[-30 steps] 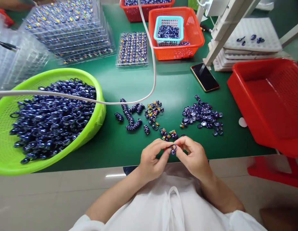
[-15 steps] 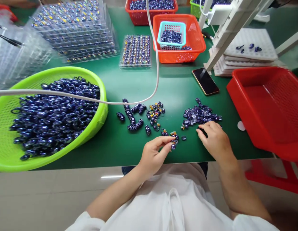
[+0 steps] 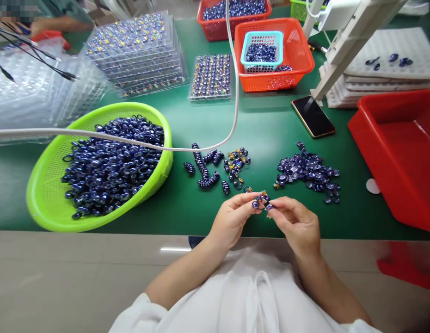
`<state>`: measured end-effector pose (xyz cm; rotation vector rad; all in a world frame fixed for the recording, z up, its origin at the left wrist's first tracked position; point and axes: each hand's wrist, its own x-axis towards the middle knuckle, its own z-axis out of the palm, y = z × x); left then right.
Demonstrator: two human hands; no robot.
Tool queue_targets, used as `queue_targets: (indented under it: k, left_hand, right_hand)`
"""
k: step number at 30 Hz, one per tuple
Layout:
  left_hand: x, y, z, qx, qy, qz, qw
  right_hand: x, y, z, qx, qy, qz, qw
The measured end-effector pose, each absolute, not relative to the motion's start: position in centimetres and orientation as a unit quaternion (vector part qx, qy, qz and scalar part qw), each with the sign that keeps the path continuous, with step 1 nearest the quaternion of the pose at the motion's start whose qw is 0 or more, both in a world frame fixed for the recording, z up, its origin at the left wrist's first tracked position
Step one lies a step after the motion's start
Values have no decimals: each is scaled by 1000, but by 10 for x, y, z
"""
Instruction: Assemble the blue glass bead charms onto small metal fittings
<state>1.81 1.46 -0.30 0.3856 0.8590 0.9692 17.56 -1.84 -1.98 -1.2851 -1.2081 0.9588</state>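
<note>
Over the near edge of the green table [image 3: 270, 125], the left hand [image 3: 232, 218] pinches a small dark-blue ringed plastic part [image 3: 258, 200]. The right hand [image 3: 295, 225] pinches a tiny blue cap [image 3: 269, 207] just beside it. Beyond lie a loose pile of glossy purple-blue caps [image 3: 309, 171] and a round lime-green plastic basket [image 3: 45, 217].

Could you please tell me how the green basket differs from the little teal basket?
The green basket is round and wide; the teal basket is rectangular and much smaller. The green basket sits straight on the table at the near left; the teal basket sits inside an orange basket at the far side. Both are plastic mesh and hold dark blue parts.
</note>
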Motion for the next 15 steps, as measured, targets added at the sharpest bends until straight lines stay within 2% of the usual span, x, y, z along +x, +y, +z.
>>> queue_targets:
  k: [3,10,15]
  left_hand:
    - [17,13,-4,179,403,455,774]
    - [13,12,-6,176,408,468,764]
    - [11,11,-6,180,403,463,769]
  right_hand:
    - [165,-19,-23,-539,-481,430,541]
    - [169,-13,-16,-529,-604,333,495]
    - [170,-13,-14,-508,-574,389,510]
